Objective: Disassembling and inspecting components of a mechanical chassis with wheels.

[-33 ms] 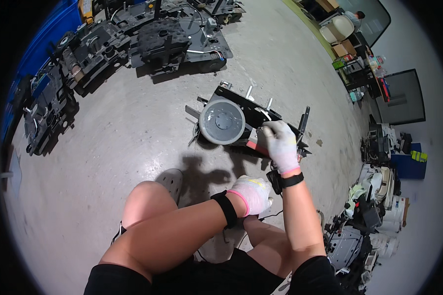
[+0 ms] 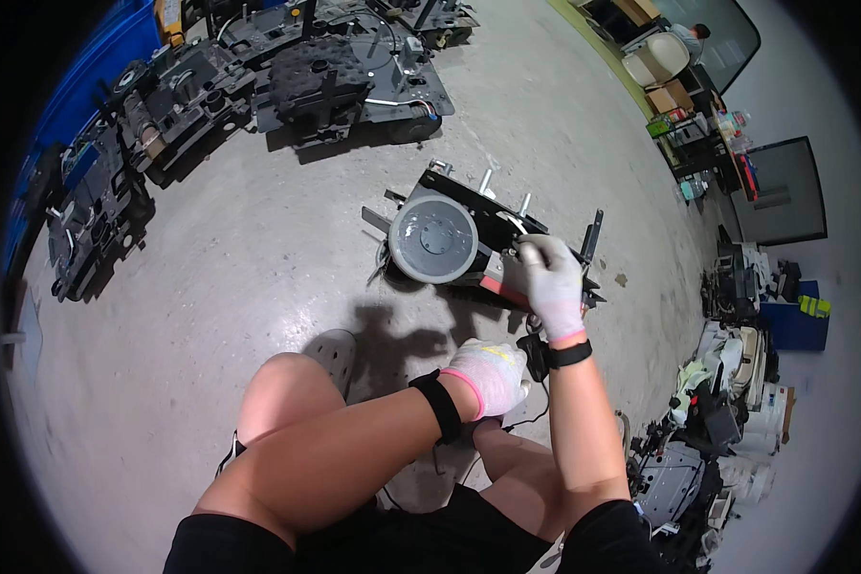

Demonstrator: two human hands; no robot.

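Note:
A black metal wheel assembly (image 2: pixel 493 230) lies on the floor before me, with a large grey wheel (image 2: pixel 433 239) facing up on its left side. Metal posts and dark brackets stick out of it. My right hand (image 2: pixel 555 287), in a white glove with a pink cuff, is over the assembly's right part. Its fingers are curled and pressed together at a red and grey part (image 2: pixel 493 277); what lies between them is hidden. Closer to me, my left hand (image 2: pixel 488 376), gloved alike, is closed beside my leg. I cannot see what is inside it.
Several black wheeled chassis (image 2: pixel 354 86) stand at the far left, by a blue bin (image 2: pixel 91 72). A dark cable (image 2: pixel 531 418) runs near my left hand. Parts and bags (image 2: pixel 727 383) are piled along the right wall. A person (image 2: pixel 689 40) sits at the far right.
My right hand has shifted slightly right at the assembly, its fingers still curled. My left hand stays where it was.

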